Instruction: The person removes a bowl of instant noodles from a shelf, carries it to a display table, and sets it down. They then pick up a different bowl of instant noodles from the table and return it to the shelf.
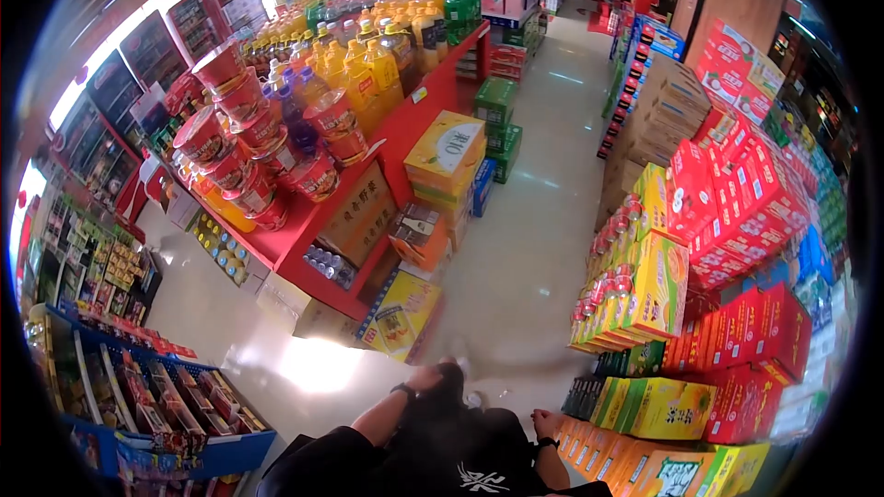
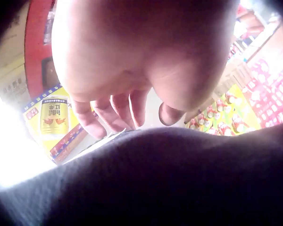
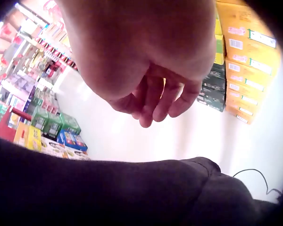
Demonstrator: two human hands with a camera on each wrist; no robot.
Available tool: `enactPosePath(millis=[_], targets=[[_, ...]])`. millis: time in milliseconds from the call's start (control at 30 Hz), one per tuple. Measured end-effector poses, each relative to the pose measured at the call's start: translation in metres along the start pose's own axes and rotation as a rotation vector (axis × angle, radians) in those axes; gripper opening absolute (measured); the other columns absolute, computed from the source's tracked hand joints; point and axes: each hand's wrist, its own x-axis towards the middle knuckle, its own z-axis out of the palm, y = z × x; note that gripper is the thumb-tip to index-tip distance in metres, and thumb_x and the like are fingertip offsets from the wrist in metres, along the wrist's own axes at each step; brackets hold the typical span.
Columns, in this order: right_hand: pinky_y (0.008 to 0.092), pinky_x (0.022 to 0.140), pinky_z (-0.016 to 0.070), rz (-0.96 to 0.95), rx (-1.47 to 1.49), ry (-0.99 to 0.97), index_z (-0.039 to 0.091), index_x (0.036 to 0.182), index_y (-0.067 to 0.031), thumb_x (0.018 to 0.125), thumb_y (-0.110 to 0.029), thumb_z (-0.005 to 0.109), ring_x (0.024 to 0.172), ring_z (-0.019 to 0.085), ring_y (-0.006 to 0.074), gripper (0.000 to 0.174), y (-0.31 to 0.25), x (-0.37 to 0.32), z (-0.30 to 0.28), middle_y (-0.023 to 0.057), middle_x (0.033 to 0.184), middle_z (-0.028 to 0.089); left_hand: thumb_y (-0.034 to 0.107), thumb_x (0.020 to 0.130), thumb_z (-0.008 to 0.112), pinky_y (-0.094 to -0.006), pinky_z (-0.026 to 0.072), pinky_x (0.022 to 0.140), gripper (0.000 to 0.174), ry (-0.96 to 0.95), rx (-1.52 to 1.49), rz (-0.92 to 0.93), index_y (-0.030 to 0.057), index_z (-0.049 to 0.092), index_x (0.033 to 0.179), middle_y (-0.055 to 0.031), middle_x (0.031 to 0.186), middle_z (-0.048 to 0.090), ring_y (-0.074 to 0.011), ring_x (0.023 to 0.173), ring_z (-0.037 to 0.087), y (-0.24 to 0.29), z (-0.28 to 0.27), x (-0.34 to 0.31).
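In the head view my left hand (image 1: 425,377) is low in front of the body, beside a dark trouser leg (image 1: 447,396). The left wrist view shows its fingers (image 2: 118,110) loosely extended, holding nothing, with the tips partly hidden behind dark cloth (image 2: 146,174). Nearest to it stands a yellow drink carton (image 1: 402,311) at the foot of the red display table (image 1: 304,262). My right hand (image 1: 545,423) hangs at the other side, close to a row of orange cartons (image 1: 589,449). Its fingers (image 3: 162,106) curl loosely around nothing in the right wrist view.
A tiled aisle (image 1: 543,175) runs ahead between the table and stacked cartons. Noodle tubs (image 1: 249,138) and juice bottles (image 1: 373,78) crowd the table. Red boxes (image 1: 737,207) and yellow drink packs (image 1: 656,285) rise on the right. A blue snack rack (image 1: 244,446) stands lower left.
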Motion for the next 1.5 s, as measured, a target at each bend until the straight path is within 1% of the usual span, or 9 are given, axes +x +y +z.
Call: enactPosePath(millis=[467,567,700,733,800,867,1000,1233,1500], targets=[[0.0276,0.053,0.0494,-0.034,-0.209,0.049,0.066,0.098,0.005,0.075,-0.005,0.058,0.06,0.062,0.0169,0.027,-0.006,0.106,-0.01,0.0118,0.072,0.067,0.041,0.081,0.059,-0.0286,0.0502,0.061,0.04,-0.097,-0.382,-0.257,0.0051,0.067,0.097,-0.0051,0.079,0.065,-0.0147,0.07,0.061,-0.031,-0.028,0.154],[0.0367,0.084,0.0505,0.156,-0.205,-0.075,0.069,0.099,-0.0013,0.068,-0.017,0.065,0.09,0.065,0.0301,0.035,-0.061,0.131,0.01,0.0195,0.092,0.068,0.032,0.082,0.057,-0.026,0.0469,0.061,0.03,0.147,-0.405,-0.195,0.0041,0.065,0.091,-0.0049,0.076,0.063,-0.0132,0.068,0.06,-0.051,-0.048,0.181],[0.033,0.066,0.0512,0.045,-0.283,-0.199,0.066,0.102,0.0019,0.074,-0.011,0.059,0.076,0.064,0.0227,0.031,-0.158,0.207,0.06,0.0155,0.084,0.067,0.022,0.083,0.054,-0.0299,0.0485,0.063,0.024,0.428,-0.35,-0.295,0.0025,0.064,0.092,-0.0099,0.077,0.065,-0.016,0.069,0.062,-0.055,-0.117,0.214],[0.0313,0.057,0.0516,-0.025,-0.308,-0.234,0.064,0.104,0.0029,0.077,-0.009,0.057,0.068,0.064,0.0189,0.03,-0.18,0.228,0.07,0.0138,0.08,0.067,0.032,0.087,0.057,-0.0358,0.0502,0.074,0.032,0.495,-0.494,-0.31,0.0033,0.065,0.098,-0.0187,0.093,0.066,-0.0287,0.088,0.065,-0.033,-0.151,0.206],[0.0356,0.067,0.0515,-0.547,-0.741,-0.442,0.062,0.104,0.0007,0.08,-0.012,0.054,0.079,0.064,0.021,0.029,-0.248,0.275,0.091,0.0167,0.085,0.067,0.03,0.086,0.061,-0.0347,0.0503,0.074,0.033,0.696,-0.587,-0.322,0.0008,0.062,0.1,-0.0191,0.093,0.066,-0.0274,0.086,0.066,0.012,-0.209,0.2],[0.0369,0.075,0.0491,-0.525,-0.501,-0.233,0.062,0.102,-0.0014,0.083,-0.014,0.052,0.087,0.062,0.0213,0.025,-0.326,0.286,0.129,0.0187,0.088,0.066,0.027,0.086,0.062,-0.0348,0.0505,0.075,0.034,0.656,-0.555,-0.235,-0.0011,0.059,0.105,-0.0188,0.093,0.067,-0.0262,0.087,0.066,0.051,-0.276,0.194],[0.0291,0.076,0.0481,-0.567,-0.249,-0.554,0.059,0.113,-0.0049,0.083,-0.001,0.046,0.089,0.061,0.0154,0.032,-0.486,0.317,0.196,0.0118,0.094,0.065,0.021,0.087,0.062,-0.0303,0.0514,0.072,0.035,0.956,-0.528,0.092,-0.0001,0.054,0.114,-0.0145,0.09,0.067,-0.0192,0.084,0.066,0.097,-0.363,0.175],[0.0251,0.078,0.0482,-0.921,-0.224,-0.786,0.055,0.118,-0.0036,0.085,0.002,0.047,0.09,0.06,0.0141,0.034,-0.728,0.223,0.286,0.0066,0.099,0.064,0.018,0.087,0.063,-0.0294,0.0511,0.075,0.048,0.953,-0.679,0.06,0.001,0.044,0.127,-0.0142,0.112,0.059,-0.0187,0.091,0.063,0.129,-0.446,0.159],[0.0304,0.086,0.0476,-0.909,0.085,-1.206,0.045,0.128,0.0004,0.089,-0.013,0.06,0.104,0.056,0.0189,0.044,-0.85,0.156,0.387,0.0144,0.117,0.056,0.027,0.08,0.07,-0.0378,0.0393,0.096,0.066,1.61,-0.384,-0.21,-0.0016,0.038,0.131,-0.0199,0.123,0.049,-0.0301,0.118,0.045,0.153,-0.52,0.175]])
